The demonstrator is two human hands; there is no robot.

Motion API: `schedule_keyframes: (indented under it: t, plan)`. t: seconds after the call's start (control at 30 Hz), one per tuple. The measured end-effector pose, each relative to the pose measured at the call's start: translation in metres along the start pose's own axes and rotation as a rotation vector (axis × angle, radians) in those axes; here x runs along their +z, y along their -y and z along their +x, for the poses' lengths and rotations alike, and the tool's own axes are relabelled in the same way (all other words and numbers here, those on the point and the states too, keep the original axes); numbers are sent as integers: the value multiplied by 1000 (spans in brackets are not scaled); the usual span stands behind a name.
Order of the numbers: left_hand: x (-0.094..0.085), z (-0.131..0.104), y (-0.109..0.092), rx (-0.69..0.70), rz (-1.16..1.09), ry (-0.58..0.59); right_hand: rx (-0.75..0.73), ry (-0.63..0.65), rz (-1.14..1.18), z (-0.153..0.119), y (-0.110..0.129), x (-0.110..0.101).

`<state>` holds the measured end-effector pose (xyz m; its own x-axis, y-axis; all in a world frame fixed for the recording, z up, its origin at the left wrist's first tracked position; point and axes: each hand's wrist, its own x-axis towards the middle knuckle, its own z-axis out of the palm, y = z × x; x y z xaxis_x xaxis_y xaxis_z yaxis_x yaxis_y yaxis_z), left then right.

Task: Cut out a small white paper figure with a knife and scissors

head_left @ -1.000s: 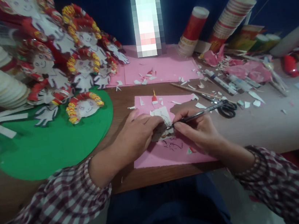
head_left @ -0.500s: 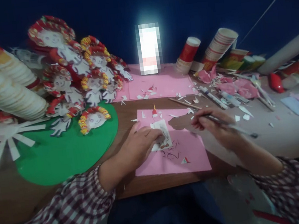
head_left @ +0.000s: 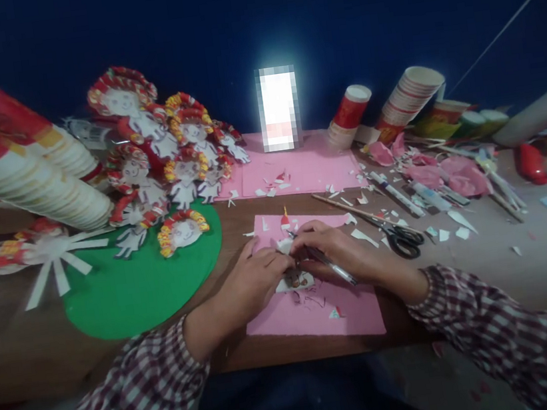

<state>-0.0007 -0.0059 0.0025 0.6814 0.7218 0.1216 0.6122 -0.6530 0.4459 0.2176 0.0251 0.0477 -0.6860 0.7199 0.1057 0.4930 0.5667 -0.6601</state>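
Observation:
My left hand (head_left: 261, 272) has its fingers closed on a small piece of white paper (head_left: 294, 283) with a drawing on it. That paper lies over a pink sheet (head_left: 274, 329) and is partly hidden by both hands. My right hand (head_left: 334, 247) holds a pen (head_left: 333, 267), its clear barrel slanting down to the right. The right fingertips meet the paper beside my left fingers; whether they pinch it too I cannot tell. Dark pen strokes and a small scrap (head_left: 337, 313) show on the pink sheet. Black-handled scissors (head_left: 403, 241) lie right of my right hand.
At left, a green board (head_left: 150, 302) bears paper figures (head_left: 186, 233); stacked paper cups (head_left: 42, 175) lean behind it. More cups (head_left: 411, 103) stand at back right. A bright blurred screen (head_left: 279, 107) faces me. Markers (head_left: 398, 194), a wooden stick (head_left: 349, 208) and paper scraps lie at right.
My right hand has moved left with the pen, from beside the pink sheet to the white paper. The scissors now show where that arm was. The view has shifted slightly.

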Motion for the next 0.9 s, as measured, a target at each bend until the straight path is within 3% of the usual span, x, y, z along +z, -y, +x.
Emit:
schedule_keyframes:
  t: [0.17,0.53,0.63,0.73,0.83,0.9]
  plan:
    - [-3,-1,-4,6,-2,16,-103,-8,-49,-1,-6,2]
    - [-10,-8,-13,48,73,-22,-149,-57,-178,-4,-16,10]
    - [-10,-23,-35,30,93,-153,-165,-57,-210,-4,-17,11]
    - [-10,-45,-75,20,50,-302,-184,-73,-223,-6,-17,10]
    - [-11,-64,-111,37,-86,-377,-193,-91,-212,-7,-17,10]
    - [-10,-74,-120,32,-63,-322,-196,-94,-210,-7,-18,11]
